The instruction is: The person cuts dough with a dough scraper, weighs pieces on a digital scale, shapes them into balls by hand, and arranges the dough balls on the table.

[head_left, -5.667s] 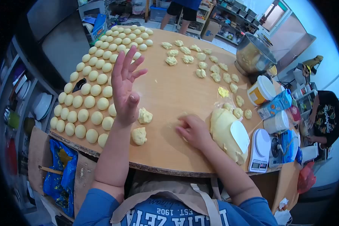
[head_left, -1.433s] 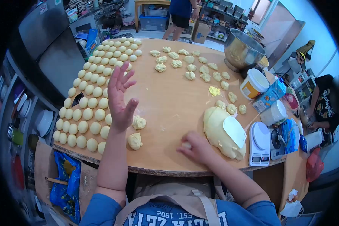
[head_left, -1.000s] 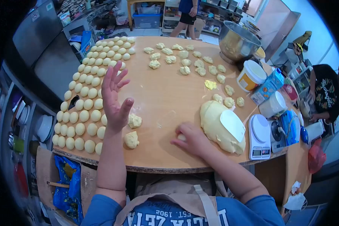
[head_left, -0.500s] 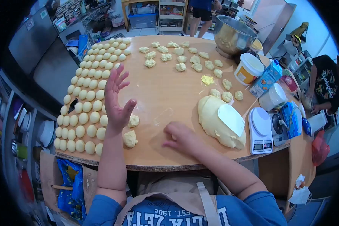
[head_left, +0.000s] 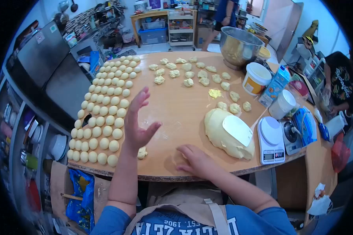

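My left hand (head_left: 139, 121) is raised over the table, palm turned inward, fingers stretched and thumb apart, holding nothing. Close by its wrist lies a rough dough piece (head_left: 142, 152), partly covered by the forearm. My right hand (head_left: 195, 160) hovers low near the front edge, cupped, with thumb and forefinger apart; no dough shows in it, though its underside is hidden. To its right rests a large dough mass (head_left: 215, 129) with a white scraper (head_left: 238, 130) lying on top. Smooth dough balls (head_left: 105, 120) stand in rows at the left, and rough dough pieces (head_left: 188, 82) are scattered toward the back.
At the right stand a kitchen scale (head_left: 270, 135), a white tub (head_left: 257, 78), a blue carton (head_left: 274, 86) and a steel mixing bowl (head_left: 239, 47). A yellow lump (head_left: 214, 93) lies mid-table. One person stands at the back, another at far right.
The camera view has tilted up, so the table sits lower in the picture. My left hand has shifted slightly right and nearer, hiding one dough piece. My right hand has drawn a little toward my body.
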`<control>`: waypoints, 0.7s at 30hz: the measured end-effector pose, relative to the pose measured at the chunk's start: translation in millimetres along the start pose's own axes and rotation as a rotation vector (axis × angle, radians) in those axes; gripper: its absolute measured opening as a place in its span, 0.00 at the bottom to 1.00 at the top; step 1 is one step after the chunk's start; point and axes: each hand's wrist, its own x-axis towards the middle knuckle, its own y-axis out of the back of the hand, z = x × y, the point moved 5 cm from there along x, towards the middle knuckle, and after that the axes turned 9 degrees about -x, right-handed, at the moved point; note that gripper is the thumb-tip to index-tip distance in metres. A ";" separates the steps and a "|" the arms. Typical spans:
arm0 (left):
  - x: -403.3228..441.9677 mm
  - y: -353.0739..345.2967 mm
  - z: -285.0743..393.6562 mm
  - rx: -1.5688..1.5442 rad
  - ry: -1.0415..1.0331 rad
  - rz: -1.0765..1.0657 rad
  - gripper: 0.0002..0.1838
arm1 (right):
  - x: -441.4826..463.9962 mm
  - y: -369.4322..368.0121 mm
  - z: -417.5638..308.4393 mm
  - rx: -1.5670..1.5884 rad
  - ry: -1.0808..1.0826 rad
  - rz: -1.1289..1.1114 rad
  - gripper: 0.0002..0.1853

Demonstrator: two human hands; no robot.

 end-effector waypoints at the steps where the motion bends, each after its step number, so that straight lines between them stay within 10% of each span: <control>1: -4.6 0.0 8.7 -0.012 0.005 0.004 0.41 | -10.7 5.6 -2.8 -0.026 -0.036 0.001 0.27; 7: -72.5 -43.5 26.0 -0.679 0.643 0.267 0.37 | -30.9 35.2 10.1 -0.010 -0.285 -0.112 0.25; 14: -118.4 -113.2 73.9 -1.788 1.333 0.144 0.28 | -39.6 79.9 -25.2 0.198 0.218 0.413 0.27; 21: -105.1 -109.9 67.4 -1.667 1.148 0.238 0.22 | -52.7 98.3 -33.9 0.096 0.291 0.592 0.25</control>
